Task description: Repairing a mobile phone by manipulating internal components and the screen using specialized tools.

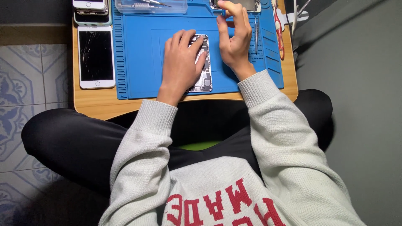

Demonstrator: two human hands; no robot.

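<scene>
1. Opened phone [204,71] lying mid-mat on the blue mat [138,62], long axis running from near edge to far edge.
2. Left hand [181,62] flat on the phone, fingers spread, pressing, not gripping.
3. Right hand [233,39] just right of the phone, raised toward the mat's far edge, fingertips pinched; anything held too small to tell.
4. Left hand nearer.
5. Cracked white phone [96,56] at the table's left edge.
6. Phone's left half hidden; tray [150,6] cut off at the far edge.

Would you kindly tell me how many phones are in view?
4, possibly more beyond the frame: opened phone under left hand, cracked phone at left, stacked phones above it.
</scene>
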